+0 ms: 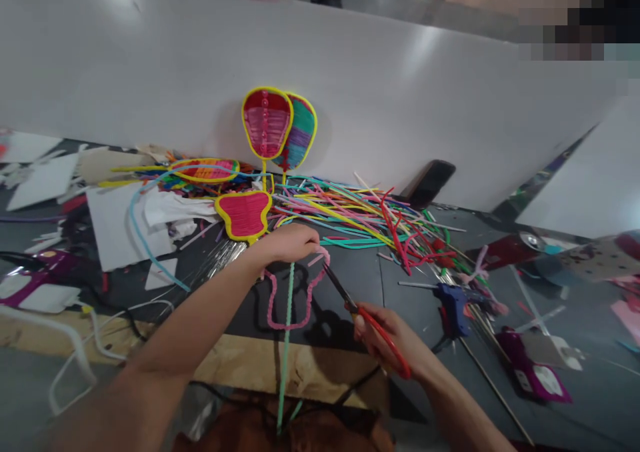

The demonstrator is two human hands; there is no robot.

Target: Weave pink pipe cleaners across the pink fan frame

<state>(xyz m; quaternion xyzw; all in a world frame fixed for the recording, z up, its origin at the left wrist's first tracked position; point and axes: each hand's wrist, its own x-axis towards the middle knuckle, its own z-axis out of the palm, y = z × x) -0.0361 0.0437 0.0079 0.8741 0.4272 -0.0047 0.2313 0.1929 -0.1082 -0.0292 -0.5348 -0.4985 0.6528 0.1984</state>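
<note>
My left hand (303, 239) is closed in a pinch on a pink pipe-cleaner frame (309, 302), bent into a rounded outline. From that frame a mint-green pipe-cleaner stem (283, 372) runs down toward my lap. Red-handled scissors (385, 343) are gripped in my right hand (381, 329). Their blade tips reach the pink strand close to my left fingers; whether they touch it I cannot tell. Just beyond my left wrist lies a finished-looking small fan (244, 216) with a yellow rim and pink thread wrapping.
Two yellow-rimmed fans (267, 125) lean against a white partition (150, 72). Many coloured pipe cleaners (340, 212) lie in a heap before it. To the right are a phone (431, 182), a blue glue gun (454, 311) and a can (510, 249). White card (125, 229) sits left.
</note>
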